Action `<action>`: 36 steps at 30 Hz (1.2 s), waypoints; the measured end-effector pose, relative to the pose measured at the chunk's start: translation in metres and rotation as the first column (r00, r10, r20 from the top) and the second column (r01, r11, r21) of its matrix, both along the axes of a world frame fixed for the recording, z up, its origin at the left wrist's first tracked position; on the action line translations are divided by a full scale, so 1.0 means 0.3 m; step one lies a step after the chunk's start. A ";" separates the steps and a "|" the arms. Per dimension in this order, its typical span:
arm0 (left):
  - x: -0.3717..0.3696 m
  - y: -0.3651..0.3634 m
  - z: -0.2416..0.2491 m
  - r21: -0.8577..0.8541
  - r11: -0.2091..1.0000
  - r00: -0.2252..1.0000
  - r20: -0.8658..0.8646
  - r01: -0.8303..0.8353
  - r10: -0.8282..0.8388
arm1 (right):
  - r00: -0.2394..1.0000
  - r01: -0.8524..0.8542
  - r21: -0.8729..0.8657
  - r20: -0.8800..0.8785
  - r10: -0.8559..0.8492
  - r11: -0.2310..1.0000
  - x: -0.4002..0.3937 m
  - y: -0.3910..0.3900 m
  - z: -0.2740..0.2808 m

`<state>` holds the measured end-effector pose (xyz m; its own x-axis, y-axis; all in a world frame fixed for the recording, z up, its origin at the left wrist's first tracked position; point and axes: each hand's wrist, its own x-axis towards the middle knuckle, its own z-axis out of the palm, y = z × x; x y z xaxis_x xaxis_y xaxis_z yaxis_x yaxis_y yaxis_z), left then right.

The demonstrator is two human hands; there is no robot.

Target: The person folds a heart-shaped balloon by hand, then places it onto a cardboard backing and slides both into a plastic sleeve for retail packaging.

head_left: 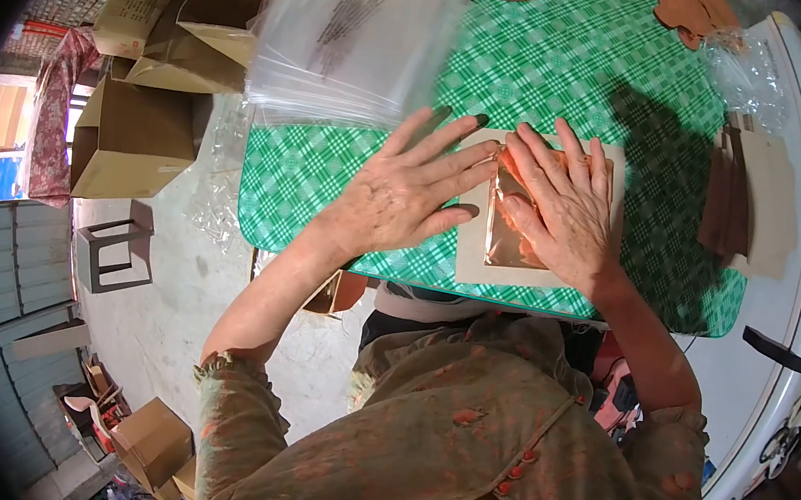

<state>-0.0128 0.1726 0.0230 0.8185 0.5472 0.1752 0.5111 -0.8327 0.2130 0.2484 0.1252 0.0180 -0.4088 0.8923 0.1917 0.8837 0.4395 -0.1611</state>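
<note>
My right hand [562,204] lies flat over a shiny copper-orange packet [506,248], fingers stretched and slightly apart, hiding much of it. The packet rests on a beige rectangular sheet [468,257] near the front edge of the table. To the left, my left hand [412,188] is spread palm down, its fingertips reaching the left edge of the packet and sheet. Its fingertips look dark. Beyond my left hand sits a stack of clear plastic bags [365,32] with dark printing.
The green checked tablecloth [536,79] carries orange pieces [694,12] at the far edge. Brown strips [729,192], a beige piece [771,206] and crumpled clear plastic [745,81] lie on the right. Cardboard boxes [145,130] and a grey stool [87,256] stand left.
</note>
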 end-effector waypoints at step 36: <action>0.050 -0.001 -0.001 -0.064 0.997 0.998 -0.028 0.046 -0.048 | 0.998 -0.004 0.010 0.062 0.003 1.000 -0.005 -0.002 0.011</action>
<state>0.0022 0.1723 0.0227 0.8476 0.5176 0.1169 0.4788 -0.8410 0.2519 0.2468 0.1246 0.0214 -0.4233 0.8891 0.1744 0.8904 0.4438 -0.1013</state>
